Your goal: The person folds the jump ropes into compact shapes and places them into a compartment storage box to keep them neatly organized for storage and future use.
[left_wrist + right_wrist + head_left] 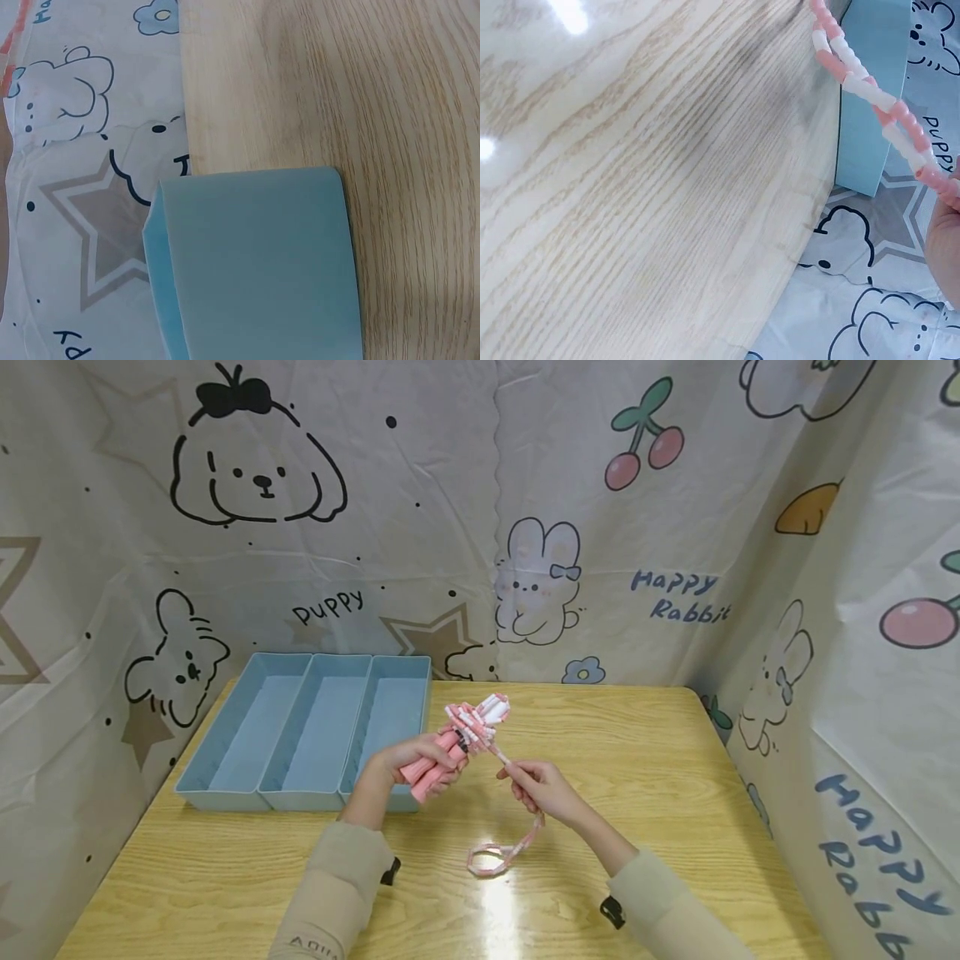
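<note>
My left hand (407, 753) grips the two pink handles (424, 783) of a jump rope, just right of the blue three-compartment tray. Past the handles, the pink-and-white beaded rope (476, 723) is gathered in a bundle of folded loops. My right hand (543, 788) pinches a strand coming off the bundle, between thumb and fingers. Below that hand a loose loop of rope (525, 843) hangs over the table. In the right wrist view, doubled beaded strands (866, 90) run up to the right hand's edge (946, 259). The left wrist view shows neither hand nor rope.
The blue tray (300, 800) stands on the table's left side. Its end wall (259, 262) appears near the left wrist. A wood-grain table (630, 752) lies under both hands. Behind and beside it hangs a white printed cloth (435, 460) with cartoon animals.
</note>
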Motion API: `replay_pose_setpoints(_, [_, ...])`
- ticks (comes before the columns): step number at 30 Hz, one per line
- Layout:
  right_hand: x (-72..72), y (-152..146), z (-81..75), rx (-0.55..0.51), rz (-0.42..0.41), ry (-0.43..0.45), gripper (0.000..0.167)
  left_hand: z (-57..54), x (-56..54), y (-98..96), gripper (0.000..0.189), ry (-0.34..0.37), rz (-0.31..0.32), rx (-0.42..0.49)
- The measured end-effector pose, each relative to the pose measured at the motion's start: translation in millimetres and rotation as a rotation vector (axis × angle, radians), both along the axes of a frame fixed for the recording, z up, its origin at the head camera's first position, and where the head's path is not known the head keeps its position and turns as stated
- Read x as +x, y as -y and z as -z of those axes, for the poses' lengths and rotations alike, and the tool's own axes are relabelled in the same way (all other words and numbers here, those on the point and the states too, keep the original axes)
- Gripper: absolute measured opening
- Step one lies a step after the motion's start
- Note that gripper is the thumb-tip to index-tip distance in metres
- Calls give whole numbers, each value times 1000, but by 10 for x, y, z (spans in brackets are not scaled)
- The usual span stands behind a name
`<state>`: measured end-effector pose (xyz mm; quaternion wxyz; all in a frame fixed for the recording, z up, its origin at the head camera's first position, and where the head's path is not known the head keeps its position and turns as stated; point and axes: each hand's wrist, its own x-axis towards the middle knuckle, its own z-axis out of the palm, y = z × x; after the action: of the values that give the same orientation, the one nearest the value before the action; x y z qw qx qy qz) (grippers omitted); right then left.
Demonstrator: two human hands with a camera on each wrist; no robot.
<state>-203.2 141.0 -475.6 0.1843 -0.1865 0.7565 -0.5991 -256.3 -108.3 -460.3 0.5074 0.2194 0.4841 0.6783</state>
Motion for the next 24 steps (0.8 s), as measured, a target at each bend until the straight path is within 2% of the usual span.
replay_pose_setpoints(4, [78,13,-207,29,35,37,31,7,-2,5,10,3,-30,-24])
replay_pose_setpoints(9, [99,6,-303,62,79,53,32,-30,22,3,12,-6,-52,-36])
replay_pose_setpoints(13, [105,-10,-354,102,87,59,33,5,15,16,12,-21,-59,-45])
replay_pose_setpoints(19, [121,-24,-457,148,67,-17,30,73,1,15,8,-17,-112,-115])
replay_pose_setpoints(24, [146,-28,-597,206,43,-81,28,77,-5,-4,6,-27,-120,-133])
